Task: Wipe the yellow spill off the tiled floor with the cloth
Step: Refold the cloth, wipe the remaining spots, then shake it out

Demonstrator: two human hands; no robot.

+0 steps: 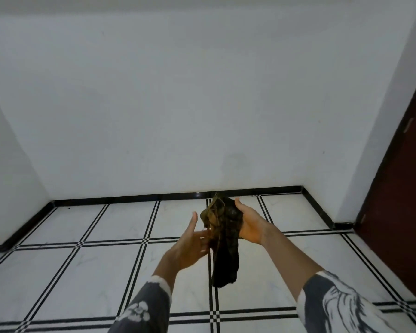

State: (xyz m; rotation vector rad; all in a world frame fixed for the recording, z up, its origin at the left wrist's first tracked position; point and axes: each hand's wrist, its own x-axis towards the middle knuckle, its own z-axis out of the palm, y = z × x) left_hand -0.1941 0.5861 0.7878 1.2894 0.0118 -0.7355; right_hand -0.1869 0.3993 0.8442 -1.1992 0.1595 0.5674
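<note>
A dark cloth (226, 246) with yellowish-green stained folds near its top hangs in the air in front of me, its lower end dangling free. My right hand (249, 222) grips its upper part from the right side. My left hand (193, 243) is at the cloth's left edge, thumb raised, fingers touching or pinching the fabric. Both arms wear grey sleeves with white patterns. No yellow spill shows on the white tiled floor (94, 267); the part behind the cloth and hands is hidden.
The floor has white tiles with black double-line borders. A black skirting (130, 197) runs along the white walls. A dark brown door (399, 203) stands at the right.
</note>
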